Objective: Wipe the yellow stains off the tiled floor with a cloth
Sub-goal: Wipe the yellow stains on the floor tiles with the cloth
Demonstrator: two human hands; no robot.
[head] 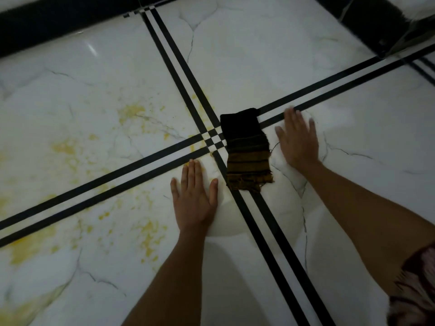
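The fingers (191, 175) of the left hand (194, 205) are straight and slightly spread, with the thumb out to the right. They lie flat on the white tile and hold nothing, and their tips reach the near edge of a pair of black stripes (117, 177). The fingers (292, 118) of the right hand (300, 144) are also straight and spread, palm down and empty. Their tips are a little blurred, so I cannot tell whether they press on the floor (259, 55) or hang just above it.

Between the two hands lies the cloth (244, 147), folded into a narrow strip. It is black at its far end and brown-striped with a frayed fringe at its near end. Neither hand touches it: the right hand is just beside it, and the left hand is near its fringed end. The cloth covers the spot just right of where the stripes cross.

The yellow stains (131, 112) spread over the tiles to the left, well apart from the cloth. A patterned sleeve (414, 290) shows at the near right.
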